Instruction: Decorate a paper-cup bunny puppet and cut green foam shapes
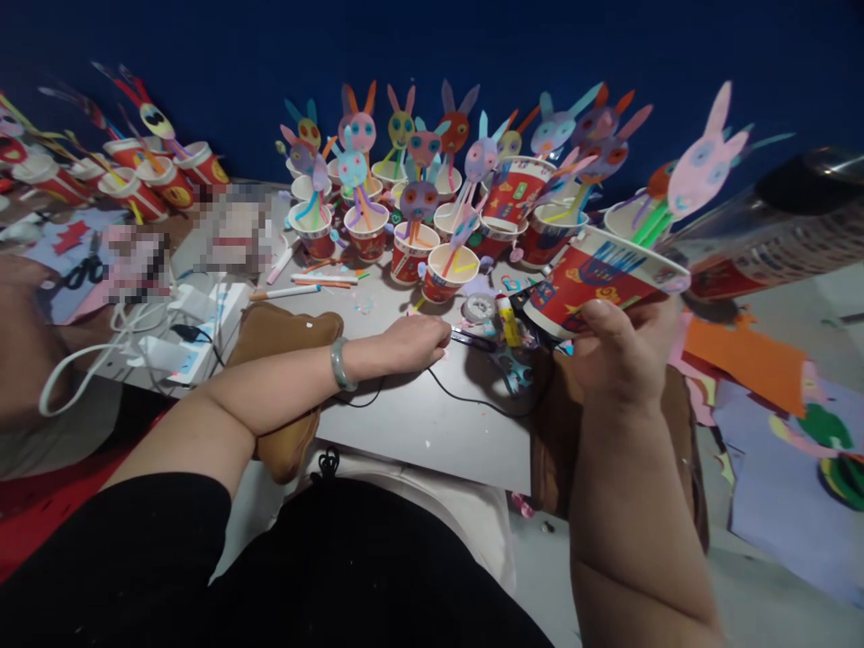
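Observation:
My right hand (625, 351) is wrapped round a red paper cup (594, 283), tilted and raised above the right of the table. A pink paper rabbit head (702, 175) on green stems stands up out of it. My left hand (418, 344) rests low over the table with its fingers curled; whatever they may hold is hidden. Right beside its fingertips lies a slim dark tool (474, 338), whose kind I cannot make out. A roll of clear tape (478, 309) and a yellow glue stick (508, 321) are just beyond.
Several paper cups with rabbit figures (368, 225) crowd the back. A clear sleeve of stacked cups (776, 229) is at the right, above orange foam sheet (746, 364). Brown cushions (280, 360) lie under both arms. At left are a power strip (209, 337) and another person's arm (27, 342).

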